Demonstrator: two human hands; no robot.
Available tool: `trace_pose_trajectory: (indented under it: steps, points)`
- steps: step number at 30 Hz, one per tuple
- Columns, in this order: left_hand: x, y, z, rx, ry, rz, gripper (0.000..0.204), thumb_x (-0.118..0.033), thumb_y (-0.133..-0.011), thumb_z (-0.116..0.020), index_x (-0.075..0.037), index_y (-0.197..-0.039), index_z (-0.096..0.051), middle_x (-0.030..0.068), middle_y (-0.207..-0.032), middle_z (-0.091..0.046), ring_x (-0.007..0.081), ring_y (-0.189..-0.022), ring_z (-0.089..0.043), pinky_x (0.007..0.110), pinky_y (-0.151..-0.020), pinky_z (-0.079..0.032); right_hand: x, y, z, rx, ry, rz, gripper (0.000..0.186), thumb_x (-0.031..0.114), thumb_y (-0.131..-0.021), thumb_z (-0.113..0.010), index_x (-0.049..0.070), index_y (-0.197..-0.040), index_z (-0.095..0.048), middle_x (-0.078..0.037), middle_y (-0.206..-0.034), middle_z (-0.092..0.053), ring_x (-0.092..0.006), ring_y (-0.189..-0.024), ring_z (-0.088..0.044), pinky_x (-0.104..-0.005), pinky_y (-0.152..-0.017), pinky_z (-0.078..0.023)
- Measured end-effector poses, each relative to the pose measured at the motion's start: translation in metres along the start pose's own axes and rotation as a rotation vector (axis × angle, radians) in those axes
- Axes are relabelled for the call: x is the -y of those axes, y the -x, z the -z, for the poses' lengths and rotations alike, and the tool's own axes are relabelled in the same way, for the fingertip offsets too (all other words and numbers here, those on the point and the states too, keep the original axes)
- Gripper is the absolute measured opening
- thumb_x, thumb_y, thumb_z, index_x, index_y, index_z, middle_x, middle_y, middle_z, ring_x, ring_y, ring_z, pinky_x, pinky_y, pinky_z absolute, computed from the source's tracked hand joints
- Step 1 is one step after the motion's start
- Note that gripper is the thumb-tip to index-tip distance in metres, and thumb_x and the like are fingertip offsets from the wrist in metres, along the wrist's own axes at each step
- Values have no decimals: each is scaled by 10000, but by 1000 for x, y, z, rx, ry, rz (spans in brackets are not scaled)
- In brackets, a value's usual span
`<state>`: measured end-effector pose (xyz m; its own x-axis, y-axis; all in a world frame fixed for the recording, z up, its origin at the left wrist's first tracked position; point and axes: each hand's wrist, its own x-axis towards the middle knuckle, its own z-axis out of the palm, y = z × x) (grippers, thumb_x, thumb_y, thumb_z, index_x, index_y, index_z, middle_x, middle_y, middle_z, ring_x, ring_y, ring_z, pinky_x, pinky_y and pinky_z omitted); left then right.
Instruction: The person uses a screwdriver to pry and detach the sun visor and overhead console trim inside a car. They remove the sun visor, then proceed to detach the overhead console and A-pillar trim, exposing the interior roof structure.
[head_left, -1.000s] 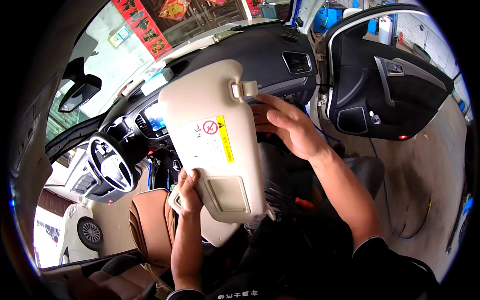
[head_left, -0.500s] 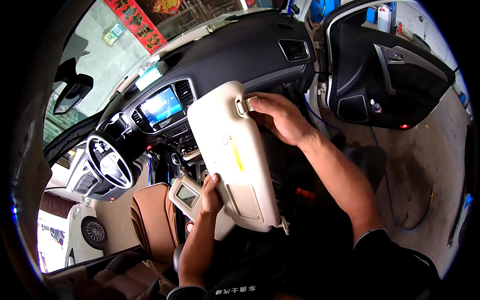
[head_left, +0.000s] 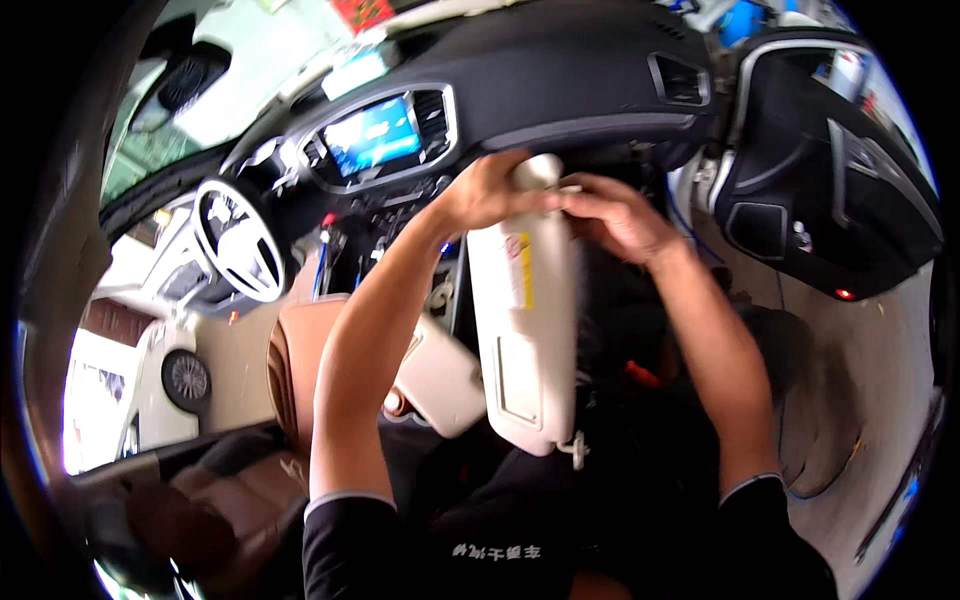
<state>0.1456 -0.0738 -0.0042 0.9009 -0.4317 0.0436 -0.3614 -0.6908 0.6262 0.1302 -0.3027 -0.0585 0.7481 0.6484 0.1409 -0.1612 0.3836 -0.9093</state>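
Observation:
A cream sun visor (head_left: 526, 400), with a yellow warning label (head_left: 521, 270) and a mirror cover, stands lengthwise in front of my torso. My left hand (head_left: 482, 200) grips its top end, thumb across it at the pivot fitting. My right hand (head_left: 622, 222) pinches the same end from the right, its fingertips meeting my left thumb; its other fingers are partly hidden. A small mount (head_left: 577, 450) hangs from the visor's bottom corner. A second cream visor (head_left: 440, 385) lies beneath, to the left, partly covered by my left forearm. The picture is slightly blurred.
The dashboard (head_left: 560, 80) with a lit screen (head_left: 372, 135) spans the top. A steering wheel (head_left: 240, 240) and a tan seat cushion (head_left: 308, 320) are at left, with a white car (head_left: 165, 400) outside. An open door (head_left: 820, 170) and blue hose (head_left: 700, 250) are at right.
My left hand has moved from the visor's lower left side up to its top end, beside my right hand. The visor has turned narrower to view, and the camera's view has shifted.

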Motion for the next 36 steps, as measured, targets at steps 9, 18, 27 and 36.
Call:
trace_pose_trajectory:
  steps: [9, 18, 27, 36]
  points:
    - [7, 10, -14, -135, -112, 66, 689, -658, -724, -829, -96, -1112, -735, 102, -958, -752, 208, -862, -741, 353, -774, -598, -1, 4, -2, -125, 336, -60, 365, 464, -970, -668, 101, -986, -697, 22, -868, -643, -88, -779, -594, -244, -722, -478]
    - [44, 132, 79, -457, -372, 97, 795, -571, -651, -882, -100, -1257, -674, 151, -1075, -698, 265, -908, -714, 379, -810, -593, -89, 50, 35, -75, -353, -274, 329, 372, -1052, -551, 55, -1097, -628, -22, -898, -612, -113, -760, -549, -273, -680, -458]
    - [230, 435, 193, -722, -533, 1056, 825, -725, -901, -575, 31, -1218, -664, 267, -1095, -690, 344, -1026, -670, 419, -890, -515, -80, 64, 32, -319, -319, -278, 294, 358, -1028, -574, 64, -1049, -574, -28, -824, -572, -107, -692, -518, -247, -587, -421]
    - [430, 670, 139, -636, -560, 1384, 625, -665, -987, -412, -156, -1263, -647, 254, -921, -708, 448, -913, -677, 504, -805, -534, -87, 54, -19, -286, 88, -380, 334, 257, -1019, -592, 3, -1222, -669, -14, -903, -653, -73, -753, -583, -219, -639, -482]
